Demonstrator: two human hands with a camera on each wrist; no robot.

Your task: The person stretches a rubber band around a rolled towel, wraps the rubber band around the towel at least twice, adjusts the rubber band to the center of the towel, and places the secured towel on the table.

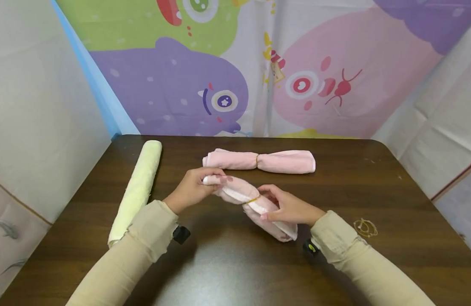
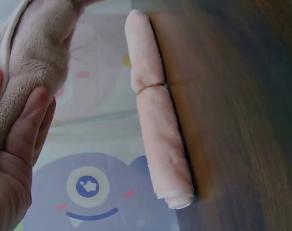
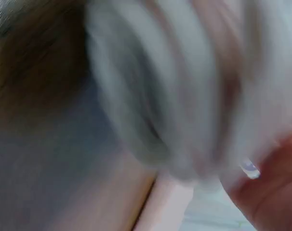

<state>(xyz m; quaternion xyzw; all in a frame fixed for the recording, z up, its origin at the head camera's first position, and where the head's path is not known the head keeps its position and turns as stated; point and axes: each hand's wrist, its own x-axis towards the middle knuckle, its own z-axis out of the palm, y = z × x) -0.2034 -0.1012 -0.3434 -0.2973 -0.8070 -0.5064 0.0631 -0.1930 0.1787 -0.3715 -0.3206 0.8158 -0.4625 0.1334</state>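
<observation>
A rolled pale pink towel [image 1: 235, 189] with a rubber band [image 1: 252, 200] round its middle is held above the table, tilted down to the right. My left hand [image 1: 193, 187] grips its upper left end, thumb and fingers on opposite sides. On the lower right half, my right hand [image 1: 290, 207] holds the roll between thumb and fingers. The left wrist view shows part of this towel [image 2: 37, 53] at the left edge. In the right wrist view the roll's end [image 3: 155, 86] is close and blurred.
Behind the hands lies another banded pink towel roll [image 1: 285, 162] on the dark wooden table [image 1: 220, 263]. A pale yellow towel roll [image 1: 137, 187] lies at the left, partly behind the left sleeve. Loose rubber bands [image 1: 365, 228] lie beside the right sleeve. A cartoon-print curtain [image 1: 174, 85] hangs behind.
</observation>
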